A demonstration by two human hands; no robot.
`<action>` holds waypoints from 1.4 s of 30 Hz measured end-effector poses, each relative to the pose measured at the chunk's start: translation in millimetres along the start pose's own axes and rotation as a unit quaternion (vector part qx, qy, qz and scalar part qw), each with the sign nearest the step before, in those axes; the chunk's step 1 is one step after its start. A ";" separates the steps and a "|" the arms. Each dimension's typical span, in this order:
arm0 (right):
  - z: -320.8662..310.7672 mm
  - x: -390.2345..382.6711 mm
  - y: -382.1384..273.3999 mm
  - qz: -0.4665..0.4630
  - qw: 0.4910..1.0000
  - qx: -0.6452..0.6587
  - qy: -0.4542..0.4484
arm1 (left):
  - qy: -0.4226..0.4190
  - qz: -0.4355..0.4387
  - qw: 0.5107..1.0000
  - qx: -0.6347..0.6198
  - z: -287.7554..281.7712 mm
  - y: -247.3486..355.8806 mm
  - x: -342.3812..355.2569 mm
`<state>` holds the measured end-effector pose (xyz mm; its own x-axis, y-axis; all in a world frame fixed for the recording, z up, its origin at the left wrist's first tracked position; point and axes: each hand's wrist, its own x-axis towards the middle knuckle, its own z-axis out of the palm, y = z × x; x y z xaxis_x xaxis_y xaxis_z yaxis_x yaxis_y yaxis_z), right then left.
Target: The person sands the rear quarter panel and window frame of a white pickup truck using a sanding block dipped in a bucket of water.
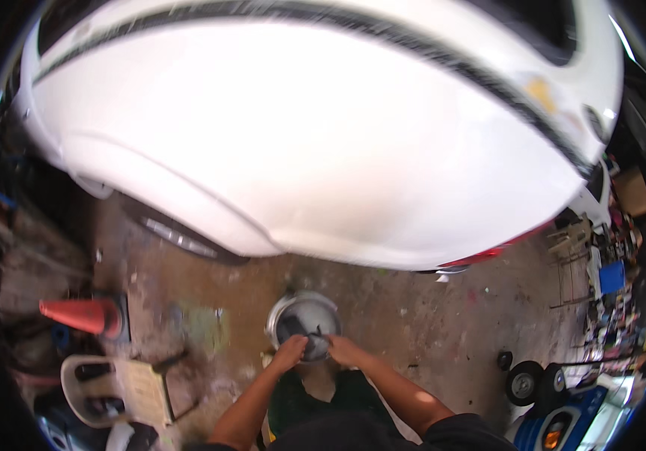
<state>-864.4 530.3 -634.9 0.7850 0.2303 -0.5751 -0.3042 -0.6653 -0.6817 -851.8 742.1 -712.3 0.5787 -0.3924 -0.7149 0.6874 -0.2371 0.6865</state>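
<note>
A round grey basin stands on the floor in front of me, with grey liquid and a dark piece in it. Both my hands are over its near edge. My left hand is closed at the basin's near left, and my right hand is closed at its near right. Something dark and small stretches between my fingers; blur hides its kind. Beyond the basin, the side of a white car fills the upper view.
An orange traffic cone stands to the left, with a beige plastic chair nearer me. At the lower right is a blue wheeled machine beside black wheels. Cluttered goods line the right side. The car's wheel rests on the stained concrete floor.
</note>
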 end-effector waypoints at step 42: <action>-630.8 -334.6 -227.6 -0.466 0.412 -0.743 0.248 | 0.646 0.614 0.416 0.179 222.2 668.2 -174.1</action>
<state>-717.4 156.7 -2.1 0.3135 0.9488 0.0378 0.6312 -0.2380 0.7382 -590.8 454.6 -99.6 0.3082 0.3377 0.8893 -0.4506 -0.7715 0.4492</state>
